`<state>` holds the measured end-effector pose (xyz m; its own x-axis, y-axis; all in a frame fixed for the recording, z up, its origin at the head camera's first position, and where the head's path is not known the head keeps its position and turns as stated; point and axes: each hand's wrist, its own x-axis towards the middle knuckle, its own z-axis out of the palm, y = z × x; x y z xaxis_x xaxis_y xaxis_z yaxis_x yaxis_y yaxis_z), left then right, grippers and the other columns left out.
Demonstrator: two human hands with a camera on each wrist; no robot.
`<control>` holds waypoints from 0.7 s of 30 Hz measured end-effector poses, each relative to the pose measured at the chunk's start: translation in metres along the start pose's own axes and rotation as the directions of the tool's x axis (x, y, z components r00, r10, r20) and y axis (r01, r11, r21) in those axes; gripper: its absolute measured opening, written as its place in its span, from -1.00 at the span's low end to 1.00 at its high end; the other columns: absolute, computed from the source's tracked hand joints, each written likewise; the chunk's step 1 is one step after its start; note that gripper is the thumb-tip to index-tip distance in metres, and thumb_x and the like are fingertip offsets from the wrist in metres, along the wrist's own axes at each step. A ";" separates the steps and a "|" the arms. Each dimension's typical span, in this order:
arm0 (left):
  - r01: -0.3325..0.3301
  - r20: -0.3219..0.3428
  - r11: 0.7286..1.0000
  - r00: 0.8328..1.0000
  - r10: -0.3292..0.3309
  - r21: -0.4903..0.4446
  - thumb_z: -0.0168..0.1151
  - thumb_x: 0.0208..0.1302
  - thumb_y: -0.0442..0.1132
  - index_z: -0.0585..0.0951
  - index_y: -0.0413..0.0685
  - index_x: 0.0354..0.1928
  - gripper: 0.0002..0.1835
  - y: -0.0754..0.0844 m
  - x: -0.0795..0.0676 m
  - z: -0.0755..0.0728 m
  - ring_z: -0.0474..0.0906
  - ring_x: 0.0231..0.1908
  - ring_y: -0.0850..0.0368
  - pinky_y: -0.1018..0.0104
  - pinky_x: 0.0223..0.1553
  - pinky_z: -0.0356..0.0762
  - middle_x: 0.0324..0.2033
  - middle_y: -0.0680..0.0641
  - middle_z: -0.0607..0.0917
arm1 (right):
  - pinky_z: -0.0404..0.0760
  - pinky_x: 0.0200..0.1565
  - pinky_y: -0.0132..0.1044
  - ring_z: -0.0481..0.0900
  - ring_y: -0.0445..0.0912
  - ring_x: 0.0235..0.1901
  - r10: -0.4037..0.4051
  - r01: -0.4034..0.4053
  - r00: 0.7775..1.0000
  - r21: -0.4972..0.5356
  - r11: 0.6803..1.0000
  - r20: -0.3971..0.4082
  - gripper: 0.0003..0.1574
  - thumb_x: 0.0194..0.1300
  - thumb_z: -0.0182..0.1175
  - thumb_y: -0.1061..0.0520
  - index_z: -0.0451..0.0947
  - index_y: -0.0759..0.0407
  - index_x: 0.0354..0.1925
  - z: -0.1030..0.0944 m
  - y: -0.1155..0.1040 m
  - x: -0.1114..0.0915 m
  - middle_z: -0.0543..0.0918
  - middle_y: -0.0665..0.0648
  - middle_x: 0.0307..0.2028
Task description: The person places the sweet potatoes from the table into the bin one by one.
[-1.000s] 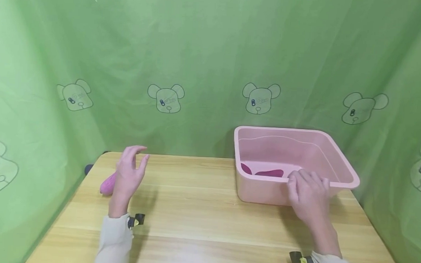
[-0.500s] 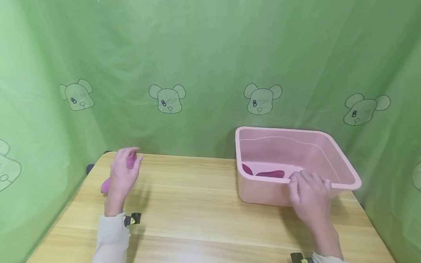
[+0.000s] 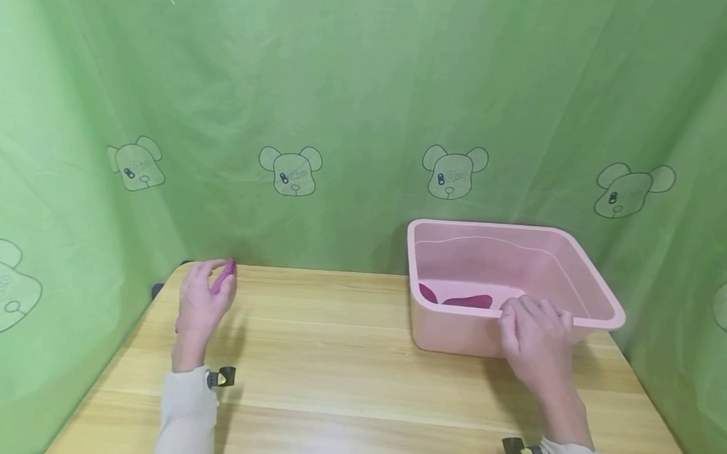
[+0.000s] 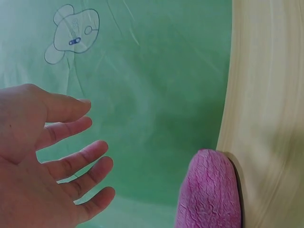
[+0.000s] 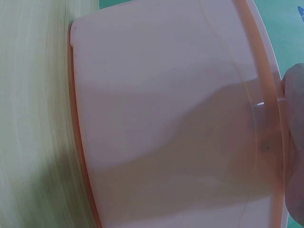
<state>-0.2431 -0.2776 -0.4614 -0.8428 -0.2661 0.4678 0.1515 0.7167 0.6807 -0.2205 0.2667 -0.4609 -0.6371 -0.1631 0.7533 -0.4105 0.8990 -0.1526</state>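
Presently, under your hands: one wrinkled pink-purple sweet potato, lying on the worktop at its far left, partly hidden in the head view behind your left hand. That hand: above it, fingers apart and loosely bent, holding nothing. Your right hand: fingers hooked over the near rim of one pink plastic tub, upright at the worktop's right. Within the tub: two dark magenta pieces, partly hidden by its near wall. Behind: one green curtain, printed with bear heads.
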 end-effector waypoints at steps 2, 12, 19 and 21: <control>0.011 0.009 1.000 1.000 -0.011 0.006 0.27 0.39 -0.28 0.56 -0.25 0.24 -0.58 -0.003 0.000 -0.001 0.38 0.25 -0.38 -0.37 0.27 0.33 0.22 -0.35 0.52 | 0.24 -0.20 0.10 0.39 0.12 -0.35 -0.001 0.001 1.000 0.000 1.000 -0.001 -0.69 0.48 -0.10 0.08 0.49 0.13 -0.37 0.000 0.000 0.000 0.58 0.14 -0.41; 0.009 0.072 0.999 0.997 -0.012 0.040 0.25 0.40 -0.30 0.49 -0.31 0.31 -0.52 -0.014 -0.002 -0.004 0.36 0.25 -0.41 -0.34 0.33 0.26 0.23 -0.43 0.49 | 0.24 -0.20 0.10 0.39 0.10 -0.35 -0.002 0.002 1.000 -0.003 1.000 -0.011 -0.69 0.47 -0.09 0.08 0.49 0.10 -0.38 0.000 0.001 0.000 0.57 0.11 -0.42; 0.065 0.110 0.992 0.991 -0.076 0.105 0.23 0.43 -0.28 0.45 -0.34 0.34 -0.49 -0.023 -0.002 -0.006 0.32 0.28 -0.44 -0.35 0.35 0.22 0.28 -0.46 0.44 | 0.24 -0.20 0.10 0.39 0.11 -0.35 -0.002 0.002 1.000 -0.004 1.000 -0.012 -0.70 0.47 -0.08 0.08 0.50 0.11 -0.38 0.001 0.001 0.000 0.56 0.11 -0.43; 0.077 0.123 0.991 0.988 -0.091 0.112 0.23 0.43 -0.28 0.45 -0.37 0.34 -0.49 -0.026 -0.002 -0.006 0.32 0.28 -0.45 -0.35 0.34 0.23 0.26 -0.48 0.45 | 0.24 -0.20 0.11 0.39 0.11 -0.35 0.000 0.000 1.000 -0.004 1.000 -0.009 -0.70 0.47 -0.08 0.08 0.49 0.11 -0.38 0.000 0.000 0.000 0.56 0.10 -0.43</control>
<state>-0.2425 -0.2991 -0.4768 -0.9101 -0.2488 0.3315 0.0275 0.7618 0.6472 -0.2208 0.2670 -0.4613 -0.6308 -0.1596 0.7593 -0.4083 0.9004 -0.1499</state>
